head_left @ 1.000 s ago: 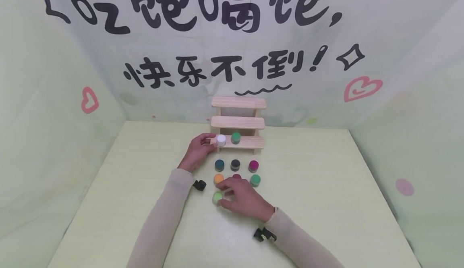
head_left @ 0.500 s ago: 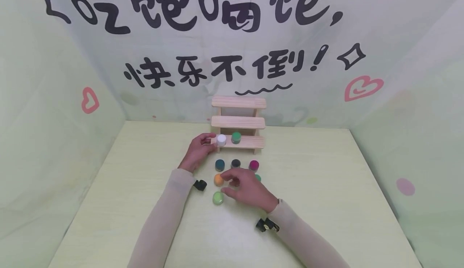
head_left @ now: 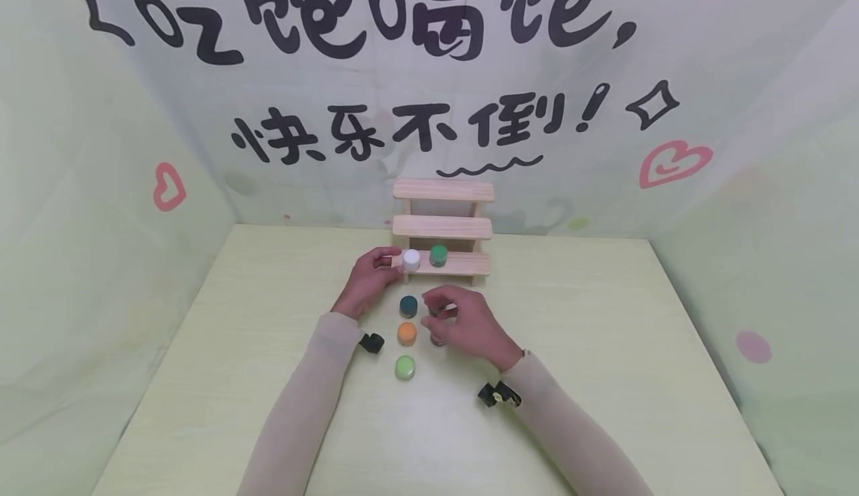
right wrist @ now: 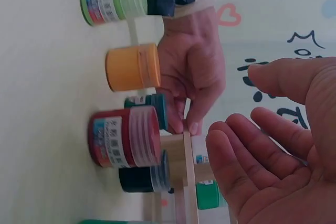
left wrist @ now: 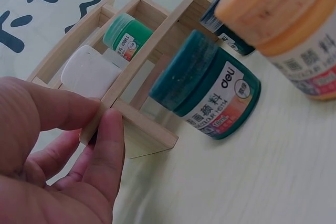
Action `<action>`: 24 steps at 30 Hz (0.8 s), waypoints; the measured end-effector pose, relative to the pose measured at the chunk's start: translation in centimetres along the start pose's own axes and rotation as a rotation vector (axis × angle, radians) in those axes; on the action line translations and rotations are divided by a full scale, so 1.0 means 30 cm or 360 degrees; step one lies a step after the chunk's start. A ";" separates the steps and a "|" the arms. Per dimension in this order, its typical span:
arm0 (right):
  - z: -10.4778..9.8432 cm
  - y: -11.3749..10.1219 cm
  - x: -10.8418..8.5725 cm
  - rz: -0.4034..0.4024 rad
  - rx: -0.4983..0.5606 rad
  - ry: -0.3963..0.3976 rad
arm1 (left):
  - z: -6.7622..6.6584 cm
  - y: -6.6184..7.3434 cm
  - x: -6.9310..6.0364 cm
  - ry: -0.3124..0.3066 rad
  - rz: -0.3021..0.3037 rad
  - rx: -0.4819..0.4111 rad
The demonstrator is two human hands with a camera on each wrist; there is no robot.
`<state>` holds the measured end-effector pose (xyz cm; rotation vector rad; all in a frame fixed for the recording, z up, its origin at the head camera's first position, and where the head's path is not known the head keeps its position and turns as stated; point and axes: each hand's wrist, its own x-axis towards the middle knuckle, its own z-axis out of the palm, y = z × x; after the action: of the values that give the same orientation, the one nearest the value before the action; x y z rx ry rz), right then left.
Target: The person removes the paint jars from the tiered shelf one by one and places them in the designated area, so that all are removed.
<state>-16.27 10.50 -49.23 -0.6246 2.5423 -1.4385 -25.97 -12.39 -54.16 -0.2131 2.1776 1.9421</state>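
Observation:
My left hand [head_left: 367,281] pinches the left end of the lowest board of a three-step wooden display rack [head_left: 441,227], thumb and fingers on the wood in the left wrist view. On that board stand a white-lidded paint jar [head_left: 411,260] and a green paint jar [head_left: 438,256]. My right hand [head_left: 470,328] hovers above the jars before the rack, thumb and fingers apart, holding nothing. Beneath or beside it are a dark red paint jar [right wrist: 110,137] and a near-black paint jar [right wrist: 139,178]. In the head view it hides the magenta jar and the second green one.
Left of the right hand, a teal paint jar [head_left: 408,306], an orange paint jar [head_left: 406,333] and a light green paint jar [head_left: 406,368] form a column on the pale table [head_left: 570,317]. Behind the rack hangs a printed cloth backdrop [head_left: 335,183].
My right hand has moved from beside the light green jar forward and slightly right, up over the dark jars. The left hand stays on the rack. No jar has visibly moved.

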 end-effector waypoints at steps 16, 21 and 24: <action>-0.091 0.032 0.104 0.0027 -0.0049 0.0265 | 0.004 0.013 -0.002 0.0010 -0.0034 -0.0007; -0.107 0.042 0.132 0.0062 -0.0057 0.0337 | 0.005 0.012 -0.003 0.0001 -0.0011 -0.0024; -0.116 0.047 0.147 0.0089 -0.0083 0.0385 | 0.004 0.013 -0.006 -0.0005 -0.0006 -0.0017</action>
<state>-21.80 11.97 -48.30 -0.4042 2.7627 -1.5168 -25.87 -12.24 -53.74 -0.2156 2.1638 1.9511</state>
